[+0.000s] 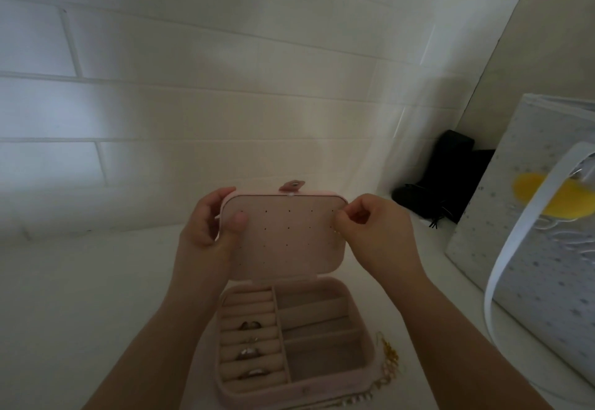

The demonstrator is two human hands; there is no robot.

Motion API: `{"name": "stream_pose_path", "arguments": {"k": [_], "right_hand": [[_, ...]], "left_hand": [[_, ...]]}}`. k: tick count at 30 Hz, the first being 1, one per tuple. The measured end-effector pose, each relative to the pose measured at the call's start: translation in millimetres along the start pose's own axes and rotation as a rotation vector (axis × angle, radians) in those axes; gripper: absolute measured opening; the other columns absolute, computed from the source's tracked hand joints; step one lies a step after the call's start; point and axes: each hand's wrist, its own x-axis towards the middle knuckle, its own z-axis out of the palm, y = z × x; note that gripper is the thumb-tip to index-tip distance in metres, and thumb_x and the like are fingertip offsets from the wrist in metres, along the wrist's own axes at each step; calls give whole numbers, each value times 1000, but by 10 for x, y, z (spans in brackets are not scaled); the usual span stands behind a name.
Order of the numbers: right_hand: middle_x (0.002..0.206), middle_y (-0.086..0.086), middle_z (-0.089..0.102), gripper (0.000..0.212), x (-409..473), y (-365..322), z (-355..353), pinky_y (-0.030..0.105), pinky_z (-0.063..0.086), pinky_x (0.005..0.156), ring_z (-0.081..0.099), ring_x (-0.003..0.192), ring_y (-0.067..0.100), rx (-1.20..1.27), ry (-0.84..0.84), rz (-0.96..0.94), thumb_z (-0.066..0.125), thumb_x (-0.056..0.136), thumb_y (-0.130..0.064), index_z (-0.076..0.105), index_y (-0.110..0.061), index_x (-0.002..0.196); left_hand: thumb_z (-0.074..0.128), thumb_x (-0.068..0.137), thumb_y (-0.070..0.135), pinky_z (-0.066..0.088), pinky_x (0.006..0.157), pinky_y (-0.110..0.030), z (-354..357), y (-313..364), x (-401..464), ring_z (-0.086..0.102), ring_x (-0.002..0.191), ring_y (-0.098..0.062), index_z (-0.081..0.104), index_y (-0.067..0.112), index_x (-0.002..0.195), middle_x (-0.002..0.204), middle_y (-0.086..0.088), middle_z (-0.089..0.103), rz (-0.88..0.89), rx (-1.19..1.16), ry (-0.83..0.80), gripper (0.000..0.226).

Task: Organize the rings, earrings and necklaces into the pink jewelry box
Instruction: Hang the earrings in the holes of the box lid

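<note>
The pink jewelry box (363,338) stands open on the white surface, its lid (286,242) raised upright with rows of small earring holes. My left hand (209,219) grips the lid's left edge, thumb on the inner panel. My right hand (370,226) pinches something tiny, likely an earring (336,231), against the lid's right edge. Several rings (249,353) sit in the roll slots at the box's left. The right compartments look bare. Gold and pearl necklaces (389,364) lie on the surface beside the box's right front corner.
A white tiled wall (193,103) rises right behind the box. A black pouch (447,177) lies at the back right. A grey speckled gift bag (531,216) with a white handle and yellow spot stands at the right.
</note>
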Motion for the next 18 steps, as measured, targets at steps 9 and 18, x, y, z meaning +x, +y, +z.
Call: {"name": "stream_pose_path", "arguments": {"k": [9,18], "right_hand": [[65,-7,60,12,-22,-48,-3,20,42,56,56,62,7,-71,27,-49,58,81,-23,63,-18,72],[74,-1,65,13,11,-52,17,25,45,69,59,71,13,-147,-3,-107,59,83,-23,67,-14,78]], "left_hand": [[59,65,51,51,74,-31,-9,-15,7,63,85,-4,59,39,108,101,10,68,-12,-24,3,45],[61,64,52,52,69,-26,-21,-44,17,64,83,-2,60,42,104,90,19,71,-14,-65,-4,42]]}}
